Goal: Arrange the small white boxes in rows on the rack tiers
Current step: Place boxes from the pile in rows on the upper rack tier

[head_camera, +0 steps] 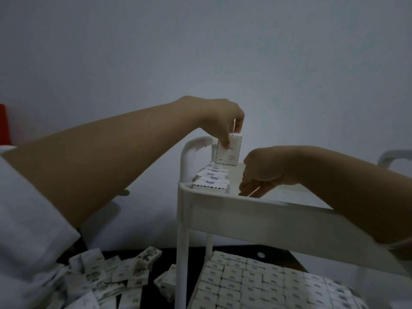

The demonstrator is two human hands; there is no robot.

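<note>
A white rack's top tier [256, 214] stands in the middle of the head view. At its left end lies a short row of small white boxes [211, 182] with striped borders. My left hand [219, 118] pinches one small white box [230, 152] upright just above that row. My right hand [263, 172] reaches over the rim into the tier beside the row, fingers pointing down and together; nothing shows in it. The lower tier [256, 284] holds several tight rows of the same boxes.
A loose heap of small white boxes [107, 277] lies on the dark floor left of the rack leg [182, 253]. The rack's curved handle [194, 148] rises behind the row. A pale wall fills the background; something red [4, 123] is at the far left.
</note>
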